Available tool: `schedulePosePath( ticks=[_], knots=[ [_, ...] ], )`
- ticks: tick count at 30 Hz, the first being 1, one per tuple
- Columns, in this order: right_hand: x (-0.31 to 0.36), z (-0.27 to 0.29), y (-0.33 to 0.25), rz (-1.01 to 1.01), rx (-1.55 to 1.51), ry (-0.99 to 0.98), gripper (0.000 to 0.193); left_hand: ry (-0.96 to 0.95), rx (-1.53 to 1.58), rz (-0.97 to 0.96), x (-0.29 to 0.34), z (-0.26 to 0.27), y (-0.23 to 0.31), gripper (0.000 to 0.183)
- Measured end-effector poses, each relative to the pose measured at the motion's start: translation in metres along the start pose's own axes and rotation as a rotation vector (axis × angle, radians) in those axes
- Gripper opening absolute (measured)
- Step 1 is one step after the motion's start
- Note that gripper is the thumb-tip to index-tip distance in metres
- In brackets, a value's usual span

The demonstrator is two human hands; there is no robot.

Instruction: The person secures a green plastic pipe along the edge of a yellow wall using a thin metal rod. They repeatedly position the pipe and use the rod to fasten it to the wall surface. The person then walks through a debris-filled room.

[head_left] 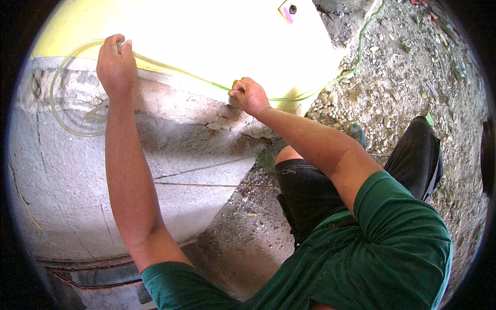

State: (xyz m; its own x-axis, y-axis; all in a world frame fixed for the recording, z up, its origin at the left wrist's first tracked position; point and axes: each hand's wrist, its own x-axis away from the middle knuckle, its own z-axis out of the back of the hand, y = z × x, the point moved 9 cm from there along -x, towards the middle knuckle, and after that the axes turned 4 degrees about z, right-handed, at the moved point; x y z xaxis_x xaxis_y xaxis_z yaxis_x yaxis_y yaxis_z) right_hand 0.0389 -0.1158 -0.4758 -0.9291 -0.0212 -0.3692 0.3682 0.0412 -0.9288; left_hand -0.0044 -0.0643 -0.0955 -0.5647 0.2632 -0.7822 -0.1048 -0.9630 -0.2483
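A clear, yellowish plastic tube (175, 68) runs along the bright yellow-white surface. Its left part bends into a wide loop beside my left wrist. My left hand (118, 70) is raised at the upper left, its fingers closed around the tube. Near the middle, my right hand (251, 98) pinches the line where it shows bright green. Past my right hand, the thin green line (356, 62) curves right and up over the gravel. Whether the green is a separate hose joined to the tube or something inside it, I cannot tell.
A rough, broken ledge (175, 101) edges the bright surface (222, 36), which holds a small square plate with a dark hole (289, 10). Below the ledge lies grey concrete (67, 181), crossed by a thin rusty rod (217, 184). Loose gravel (408, 77) covers the right side around my legs.
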Motion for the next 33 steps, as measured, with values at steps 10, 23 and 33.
schedulePosePath(
  ticks=[10,23,33],
  knots=[
    [0.000,0.001,0.000,-0.001,0.006,0.014,0.016,-0.010,0.042,0.033,-0.002,-0.003,-0.006,0.022],
    [0.000,0.004,-0.003,0.023,-0.003,0.053,0.014,0.019,0.094,0.049,-0.005,-0.002,-0.014,0.025],
    [-0.001,0.001,-0.001,-0.002,0.008,0.001,0.015,0.007,0.168,0.118,-0.007,-0.001,-0.020,0.025]
  ],
)
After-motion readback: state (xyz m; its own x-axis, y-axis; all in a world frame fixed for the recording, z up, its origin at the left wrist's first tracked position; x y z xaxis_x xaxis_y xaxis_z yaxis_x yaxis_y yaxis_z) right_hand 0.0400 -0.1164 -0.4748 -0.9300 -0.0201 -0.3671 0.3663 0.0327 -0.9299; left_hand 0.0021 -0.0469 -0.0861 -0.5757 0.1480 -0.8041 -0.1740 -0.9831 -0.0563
